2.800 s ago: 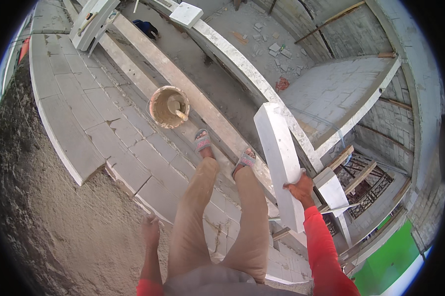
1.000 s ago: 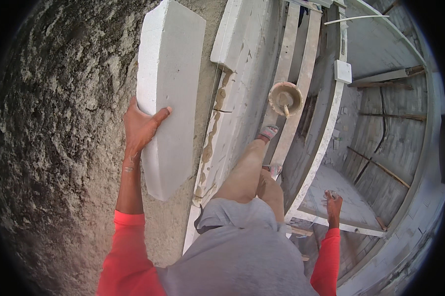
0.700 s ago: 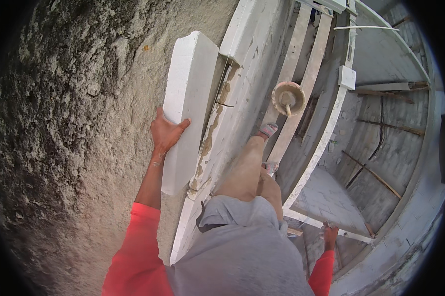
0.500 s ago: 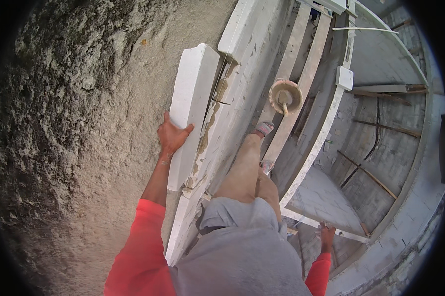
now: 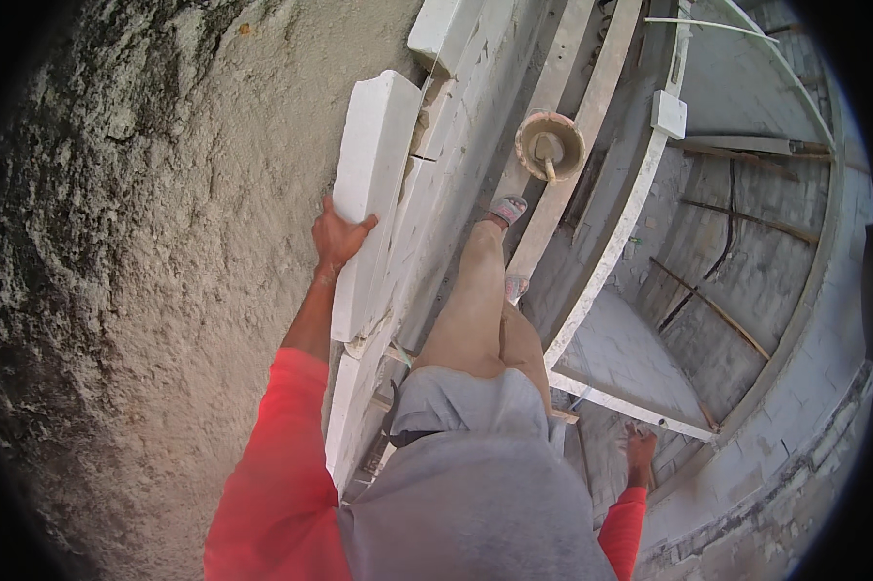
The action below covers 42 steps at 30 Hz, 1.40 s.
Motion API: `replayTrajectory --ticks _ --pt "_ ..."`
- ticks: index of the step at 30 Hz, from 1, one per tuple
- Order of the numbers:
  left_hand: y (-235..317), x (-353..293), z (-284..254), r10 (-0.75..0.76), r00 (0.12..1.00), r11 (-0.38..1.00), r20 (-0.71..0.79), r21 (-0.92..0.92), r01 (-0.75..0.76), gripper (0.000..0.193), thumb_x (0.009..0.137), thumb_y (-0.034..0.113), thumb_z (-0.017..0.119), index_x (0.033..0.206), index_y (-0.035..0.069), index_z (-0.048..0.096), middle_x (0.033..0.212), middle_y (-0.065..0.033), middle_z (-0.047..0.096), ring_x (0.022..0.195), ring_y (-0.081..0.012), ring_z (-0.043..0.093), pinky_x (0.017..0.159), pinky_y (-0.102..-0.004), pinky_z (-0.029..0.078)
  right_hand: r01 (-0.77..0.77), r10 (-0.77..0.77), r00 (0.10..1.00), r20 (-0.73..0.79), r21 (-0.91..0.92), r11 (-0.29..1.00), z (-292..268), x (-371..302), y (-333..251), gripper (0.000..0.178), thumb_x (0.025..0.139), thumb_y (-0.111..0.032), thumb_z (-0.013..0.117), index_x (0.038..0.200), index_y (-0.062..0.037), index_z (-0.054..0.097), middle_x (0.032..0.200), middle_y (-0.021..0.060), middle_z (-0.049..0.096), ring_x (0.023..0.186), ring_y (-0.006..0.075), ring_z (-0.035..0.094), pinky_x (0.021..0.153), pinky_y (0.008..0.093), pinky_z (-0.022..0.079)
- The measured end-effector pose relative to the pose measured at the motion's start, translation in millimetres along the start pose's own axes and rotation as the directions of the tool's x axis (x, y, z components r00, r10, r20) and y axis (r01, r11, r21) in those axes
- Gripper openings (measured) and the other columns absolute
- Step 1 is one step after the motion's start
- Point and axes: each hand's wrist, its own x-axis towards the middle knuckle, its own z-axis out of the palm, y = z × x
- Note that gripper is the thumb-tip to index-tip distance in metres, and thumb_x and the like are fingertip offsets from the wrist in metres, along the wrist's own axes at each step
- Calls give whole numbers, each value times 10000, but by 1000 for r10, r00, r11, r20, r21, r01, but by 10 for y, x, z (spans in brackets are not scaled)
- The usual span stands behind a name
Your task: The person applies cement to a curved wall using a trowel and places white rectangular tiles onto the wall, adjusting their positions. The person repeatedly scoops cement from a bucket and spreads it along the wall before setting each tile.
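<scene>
Along the top of the wall (image 5: 415, 208), my left hand (image 5: 340, 237) has the white block (image 5: 380, 184) gripped across its width, the thumb on the upper face and the fingers over the outer edge, toward the rough grey surface (image 5: 204, 252). A second ago I held the block well out to the left, apart from the wall; now it lies lengthwise over the mortar (image 5: 421, 128). Most of that strip has gone from sight, with only lumps showing near the far end and a little by the near end. I judge that the block is down on its bed, or nearly so, though a gap remains before the next block (image 5: 443, 37). My right hand (image 5: 640, 447) is well away, near the pale beam (image 5: 635, 402); I cannot tell whether its fingers touch or hold anything. Beyond my feet, the bucket (image 5: 579, 145) with the trowel (image 5: 551, 170) stands on the planks (image 5: 545, 221).
</scene>
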Motion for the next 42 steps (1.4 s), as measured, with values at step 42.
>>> replayTrajectory --ticks 42 --pt "-122 276 552 82 993 995 83 58 -87 968 770 517 948 1383 -97 518 1087 -324 775 1055 -487 764 969 -549 581 -63 67 989 129 -31 998 585 -322 -80 436 1012 -270 750 1286 66 704 1023 148 773 767 246 783 627 345 602"
